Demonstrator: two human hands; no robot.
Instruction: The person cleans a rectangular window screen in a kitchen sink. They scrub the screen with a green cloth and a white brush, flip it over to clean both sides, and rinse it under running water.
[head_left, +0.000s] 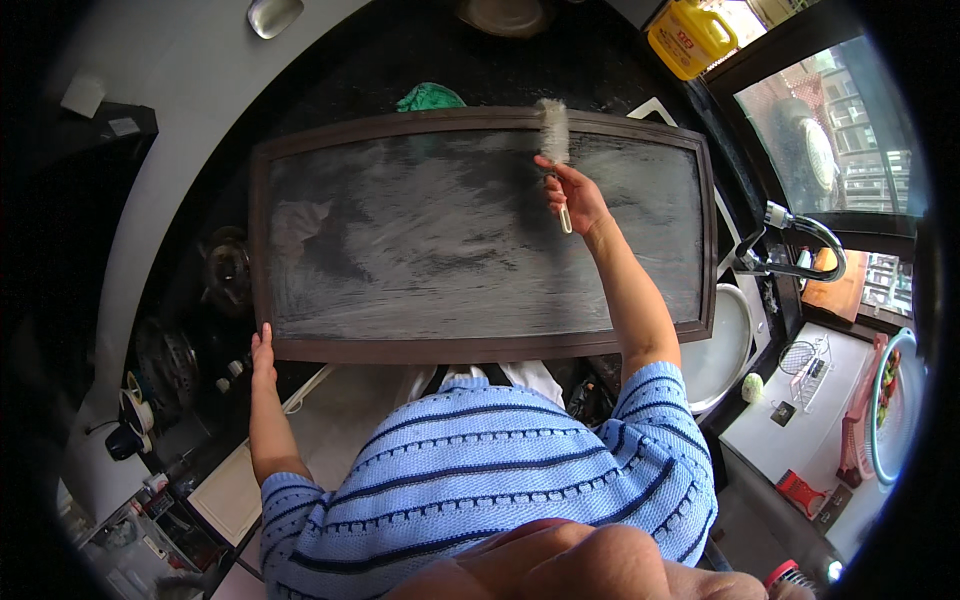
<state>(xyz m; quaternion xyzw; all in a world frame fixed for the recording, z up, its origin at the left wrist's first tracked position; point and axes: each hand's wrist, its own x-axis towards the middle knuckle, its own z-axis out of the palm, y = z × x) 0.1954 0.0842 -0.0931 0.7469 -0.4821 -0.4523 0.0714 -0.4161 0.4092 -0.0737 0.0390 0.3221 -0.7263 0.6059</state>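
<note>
A framed screen panel (450, 240) with a brown frame and a grey, dusty-looking surface lies before me across the black counter. My right hand (574, 196) grips the pale handle of a bristle brush (555, 135), whose head lies over the panel's far frame edge, right of the middle. My left hand (262, 356) rests against the near left corner of the frame, fingers extended, holding no tool. Beyond the far edge a green cloth (430, 97) is partly hidden by the panel.
To the right are a chrome faucet (821, 247), a round white basin (720, 352) partly under the panel and a yellow jug (690, 37) by the window. A gas burner (227, 266) sits at left. A white cutting board (225, 491) lies lower left.
</note>
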